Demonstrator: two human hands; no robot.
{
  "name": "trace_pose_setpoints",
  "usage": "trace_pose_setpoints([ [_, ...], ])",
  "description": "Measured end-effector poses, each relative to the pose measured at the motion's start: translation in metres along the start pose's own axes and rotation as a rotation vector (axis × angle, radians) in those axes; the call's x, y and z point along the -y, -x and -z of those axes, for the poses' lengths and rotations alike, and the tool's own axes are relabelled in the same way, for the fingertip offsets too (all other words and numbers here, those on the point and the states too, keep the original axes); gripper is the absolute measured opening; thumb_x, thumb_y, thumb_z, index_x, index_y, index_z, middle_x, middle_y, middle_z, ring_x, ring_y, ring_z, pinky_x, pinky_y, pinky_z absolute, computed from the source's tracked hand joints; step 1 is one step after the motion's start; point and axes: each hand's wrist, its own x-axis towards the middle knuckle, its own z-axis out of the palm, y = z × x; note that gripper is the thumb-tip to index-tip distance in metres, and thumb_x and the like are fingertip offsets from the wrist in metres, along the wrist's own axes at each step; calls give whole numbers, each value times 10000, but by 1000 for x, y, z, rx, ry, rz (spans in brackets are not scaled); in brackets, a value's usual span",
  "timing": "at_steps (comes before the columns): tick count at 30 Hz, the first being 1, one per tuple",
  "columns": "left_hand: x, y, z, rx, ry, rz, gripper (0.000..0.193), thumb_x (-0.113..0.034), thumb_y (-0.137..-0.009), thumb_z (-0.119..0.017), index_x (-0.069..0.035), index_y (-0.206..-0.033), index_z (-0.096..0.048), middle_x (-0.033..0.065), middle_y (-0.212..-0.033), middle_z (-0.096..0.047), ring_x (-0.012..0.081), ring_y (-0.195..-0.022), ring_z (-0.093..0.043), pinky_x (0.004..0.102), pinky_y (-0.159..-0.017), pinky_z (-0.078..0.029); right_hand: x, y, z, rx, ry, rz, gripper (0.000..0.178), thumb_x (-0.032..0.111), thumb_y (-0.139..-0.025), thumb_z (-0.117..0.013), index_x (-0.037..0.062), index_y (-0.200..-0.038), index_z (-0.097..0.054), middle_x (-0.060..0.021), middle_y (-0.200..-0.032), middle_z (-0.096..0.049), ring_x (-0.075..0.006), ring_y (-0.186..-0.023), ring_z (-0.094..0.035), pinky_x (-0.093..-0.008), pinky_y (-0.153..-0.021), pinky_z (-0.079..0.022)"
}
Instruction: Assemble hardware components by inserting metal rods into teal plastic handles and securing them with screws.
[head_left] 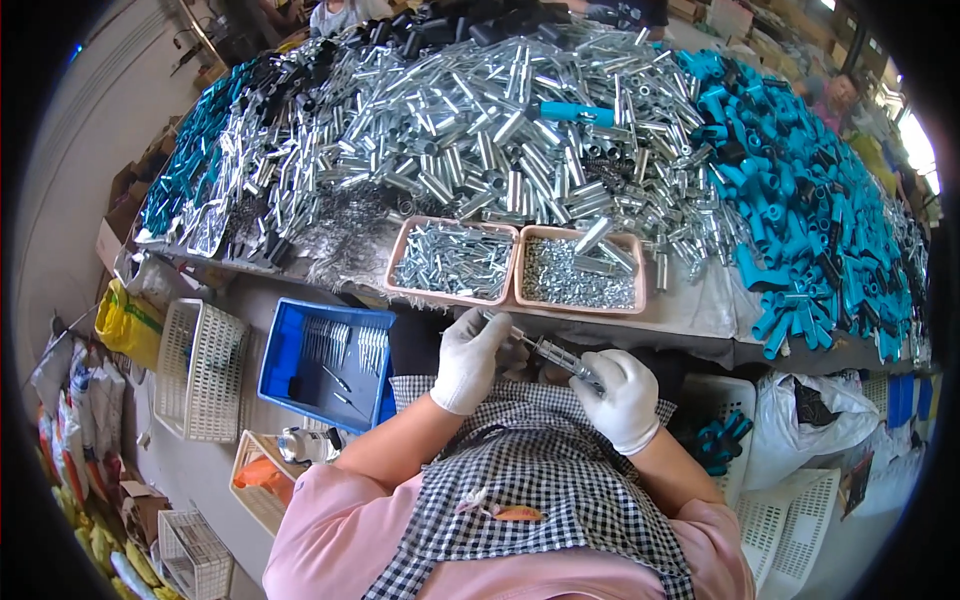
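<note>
Both my hands wear white gloves and meet over my lap, just in front of the table edge. Between them runs a slim silvery metal tube assembly (556, 354), tilted down to the right, with a thin rod at its upper left end. My left hand (467, 362) pinches that rod end. Around the thicker lower end, my right hand (620, 398) has its fingers closed. Just beyond them, a pink tray (392, 268) holds small metal pins, and a second pink tray (640, 290) holds tiny metal pieces with a few short tubes on top.
A large heap of metal tubes (480, 130) covers the table, with teal plastic parts (790, 190) at right and black parts (440, 35) at the back. A blue bin (275, 375) with metal rods and white crates (195, 370) stand at left. People are visible at the far side.
</note>
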Motion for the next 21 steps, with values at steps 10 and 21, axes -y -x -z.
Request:
trace_pose_setpoints([
  [10, -13, -12, -2, -1, 49, 173, 201, -235, -1031, -541, -38, -999, -560, 104, -787, -664, 222, -636, -683, 310, -549, -572, -15, -8, -2, -35, -98, -51, 270, 61, -637, -818, 87, -876, -694, -65, -812, -649, -255, -691, -658, -349, -596, -541],
  [21, -25, -10, 5, 63, 43, 186, 189, -218, -1032, -539, -31, -1029, -560, 113, -842, -661, 230, -692, -697, 324, -585, -597, -19, -11, -2, 6, -104, -54, 301, 61, -620, -834, 112, -879, -691, -53, -794, -618, -247, -678, -630, -347, -583, -523],
])
